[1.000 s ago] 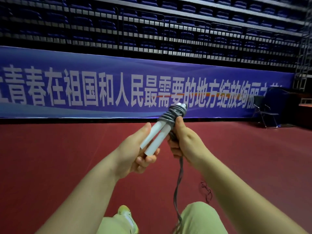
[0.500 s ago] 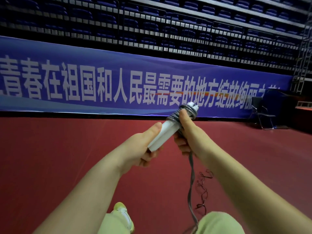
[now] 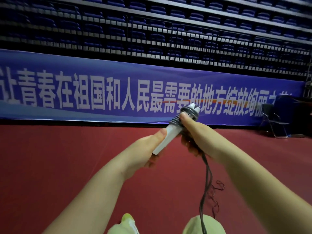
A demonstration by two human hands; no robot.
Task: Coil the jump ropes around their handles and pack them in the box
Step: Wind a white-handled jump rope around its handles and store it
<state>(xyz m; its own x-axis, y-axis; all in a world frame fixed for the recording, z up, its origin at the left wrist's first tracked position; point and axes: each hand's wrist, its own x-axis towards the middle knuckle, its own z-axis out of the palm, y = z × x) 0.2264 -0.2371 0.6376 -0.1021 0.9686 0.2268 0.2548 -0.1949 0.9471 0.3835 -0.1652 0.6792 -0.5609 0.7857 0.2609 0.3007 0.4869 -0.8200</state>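
Both-handed, left hand (image 3: 148, 149) and right hand (image 3: 194, 130) around half-coiled jump rope (image 3: 177, 120).

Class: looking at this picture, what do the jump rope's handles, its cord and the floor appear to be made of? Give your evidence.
Handles: probably smooth white plastic, with an even matte sheen.
Cord: likely grey rubber or PVC, thin, coiling tightly and hanging limp.
Floor: seemingly red vinyl sports matting, uniform and seamless.

Open red floor (image 3: 59, 166) all round; only dangling rope (image 3: 205, 183) below right hand (image 3: 194, 132).
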